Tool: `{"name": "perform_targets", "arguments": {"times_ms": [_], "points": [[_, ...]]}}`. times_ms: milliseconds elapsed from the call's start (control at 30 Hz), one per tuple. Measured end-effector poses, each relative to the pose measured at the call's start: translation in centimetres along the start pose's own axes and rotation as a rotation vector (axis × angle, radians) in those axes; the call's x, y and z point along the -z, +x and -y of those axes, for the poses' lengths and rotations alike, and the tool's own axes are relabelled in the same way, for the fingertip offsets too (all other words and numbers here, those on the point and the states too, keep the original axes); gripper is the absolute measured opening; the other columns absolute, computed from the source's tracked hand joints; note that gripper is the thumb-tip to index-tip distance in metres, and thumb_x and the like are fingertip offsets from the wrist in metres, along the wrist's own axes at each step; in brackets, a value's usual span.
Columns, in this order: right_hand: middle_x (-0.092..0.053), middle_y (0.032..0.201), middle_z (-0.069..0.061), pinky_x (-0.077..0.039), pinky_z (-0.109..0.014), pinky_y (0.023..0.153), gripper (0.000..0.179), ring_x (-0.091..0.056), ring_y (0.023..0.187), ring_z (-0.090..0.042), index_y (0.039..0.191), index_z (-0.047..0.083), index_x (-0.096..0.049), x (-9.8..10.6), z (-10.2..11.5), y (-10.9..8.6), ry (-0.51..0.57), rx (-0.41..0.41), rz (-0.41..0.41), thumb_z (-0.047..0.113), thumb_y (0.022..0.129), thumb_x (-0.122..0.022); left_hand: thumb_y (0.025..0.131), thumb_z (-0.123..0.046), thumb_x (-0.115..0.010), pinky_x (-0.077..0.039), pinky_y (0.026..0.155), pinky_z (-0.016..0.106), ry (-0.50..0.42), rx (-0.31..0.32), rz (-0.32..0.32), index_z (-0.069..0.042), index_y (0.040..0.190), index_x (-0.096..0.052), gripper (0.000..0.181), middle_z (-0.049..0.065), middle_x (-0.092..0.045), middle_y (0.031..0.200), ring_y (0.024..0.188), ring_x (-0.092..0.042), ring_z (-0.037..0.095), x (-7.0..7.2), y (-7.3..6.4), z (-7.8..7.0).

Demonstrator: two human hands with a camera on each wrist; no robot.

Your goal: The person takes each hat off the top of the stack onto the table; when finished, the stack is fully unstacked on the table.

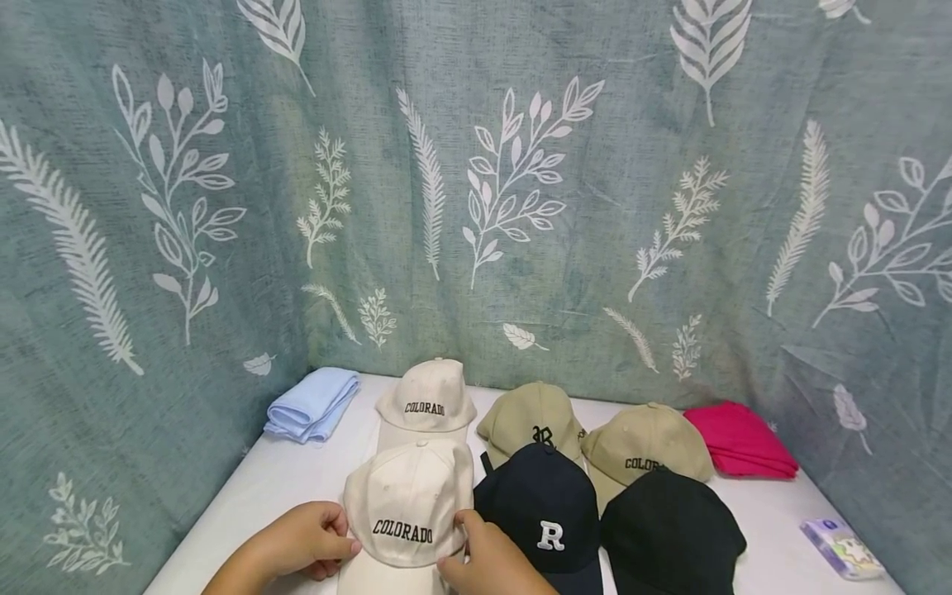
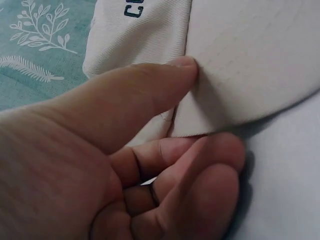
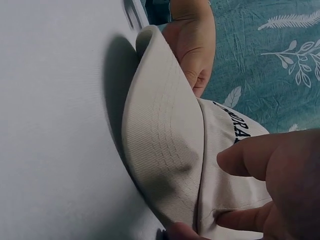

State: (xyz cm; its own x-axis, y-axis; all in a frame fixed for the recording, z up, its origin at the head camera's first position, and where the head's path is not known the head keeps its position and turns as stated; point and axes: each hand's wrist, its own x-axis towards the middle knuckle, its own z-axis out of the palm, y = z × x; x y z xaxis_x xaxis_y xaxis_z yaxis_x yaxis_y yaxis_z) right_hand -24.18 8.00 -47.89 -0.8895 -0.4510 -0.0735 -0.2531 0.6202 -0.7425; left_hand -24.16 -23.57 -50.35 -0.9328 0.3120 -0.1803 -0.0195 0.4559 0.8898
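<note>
A cream baseball cap with dark COLORADO lettering lies at the front left of the white surface, its brim toward me. My left hand pinches its left side where the brim meets the crown. In the left wrist view the thumb lies on top and the curled fingers sit at the brim's edge. My right hand holds the cap's right side, with fingertips at the crown and brim seam. The curved brim fills the middle of the right wrist view.
Behind stands another cream COLORADO cap. To the right are a navy R cap, a black cap and two khaki caps. A folded blue cloth, a folded red cloth and a purple-white packet lie near the edges.
</note>
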Motion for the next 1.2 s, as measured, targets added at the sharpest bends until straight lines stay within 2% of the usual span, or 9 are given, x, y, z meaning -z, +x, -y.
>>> {"name": "perform_targets", "arguments": {"times_ms": [200, 333, 567, 767, 900, 1067, 1200], "points": [[-0.059, 0.085, 0.000, -0.044, -0.031, 0.064, 0.054, -0.054, 0.074, -0.013, 0.133, 0.002, -0.055, 0.0, -0.2, -0.2, 0.030, -0.013, 0.008, 0.027, 0.089, -0.073, 0.090, -0.021, -0.082, -0.052, 0.051, 0.026, 0.004, -0.007, 0.000, -0.007, 0.082, -0.057, 0.030, 0.001, -0.061, 0.065, 0.057, -0.057, 0.014, -0.1, 0.0, -0.1], [-0.059, 0.086, -0.001, -0.045, -0.033, 0.065, 0.054, -0.055, 0.075, -0.015, 0.133, 0.003, -0.056, 0.1, -0.3, -0.2, 0.042, -0.037, 0.013, 0.029, 0.089, -0.074, 0.090, -0.023, -0.082, -0.052, 0.051, 0.025, -0.001, -0.002, 0.004, -0.007, 0.081, -0.057, 0.031, 0.001, -0.061, 0.065, 0.056, -0.056, 0.013, -0.1, 0.0, -0.2], [-0.061, 0.087, 0.001, -0.046, -0.032, 0.066, 0.052, -0.056, 0.077, -0.012, 0.131, 0.003, -0.057, 0.1, -0.4, -0.1, 0.014, -0.022, -0.015, 0.028, 0.089, -0.074, 0.091, -0.022, -0.081, -0.052, 0.050, 0.027, 0.013, -0.004, -0.013, -0.007, 0.086, -0.057, 0.028, 0.002, -0.060, 0.064, 0.055, -0.056, 0.014, -0.1, 0.2, -0.1], [-0.059, 0.085, 0.001, -0.045, -0.035, 0.066, 0.050, -0.055, 0.075, -0.016, 0.132, 0.005, -0.058, 0.1, -0.3, -0.2, 0.028, -0.080, -0.011, 0.028, 0.089, -0.072, 0.091, -0.022, -0.080, -0.051, 0.050, 0.026, 0.011, -0.004, -0.012, -0.007, 0.088, -0.057, 0.028, 0.002, -0.060, 0.064, 0.054, -0.056, 0.014, -0.2, 0.2, 0.0], [-0.060, 0.086, 0.001, -0.046, -0.034, 0.067, 0.056, -0.055, 0.075, -0.016, 0.136, 0.003, -0.055, 0.2, -0.2, -0.4, 0.034, -0.094, -0.022, 0.029, 0.090, -0.072, 0.093, -0.025, -0.079, -0.053, 0.050, 0.026, 0.012, 0.029, -0.021, -0.007, 0.088, -0.058, 0.029, 0.003, -0.061, 0.065, 0.054, -0.058, 0.013, -0.2, 0.2, -0.2], [-0.061, 0.080, 0.001, -0.045, -0.030, 0.061, 0.066, -0.056, 0.069, -0.015, 0.144, 0.000, -0.045, 0.3, 0.2, -0.5, 0.075, -0.094, -0.058, 0.028, 0.090, -0.071, 0.099, -0.031, -0.072, -0.058, 0.054, 0.027, -0.023, 0.088, -0.045, -0.005, 0.097, -0.061, 0.028, 0.007, -0.063, 0.075, 0.061, -0.063, 0.015, 0.1, 0.1, -0.4], [-0.062, 0.083, -0.003, -0.046, -0.032, 0.060, 0.055, -0.057, 0.068, -0.019, 0.140, 0.005, -0.050, 1.0, 0.7, -0.4, 0.183, -0.118, -0.049, 0.027, 0.094, -0.069, 0.103, -0.032, -0.065, -0.058, 0.057, 0.029, -0.069, 0.105, -0.087, -0.003, 0.103, -0.062, 0.029, 0.009, -0.064, 0.084, 0.066, -0.064, 0.017, 0.5, 0.2, -0.2]]}}
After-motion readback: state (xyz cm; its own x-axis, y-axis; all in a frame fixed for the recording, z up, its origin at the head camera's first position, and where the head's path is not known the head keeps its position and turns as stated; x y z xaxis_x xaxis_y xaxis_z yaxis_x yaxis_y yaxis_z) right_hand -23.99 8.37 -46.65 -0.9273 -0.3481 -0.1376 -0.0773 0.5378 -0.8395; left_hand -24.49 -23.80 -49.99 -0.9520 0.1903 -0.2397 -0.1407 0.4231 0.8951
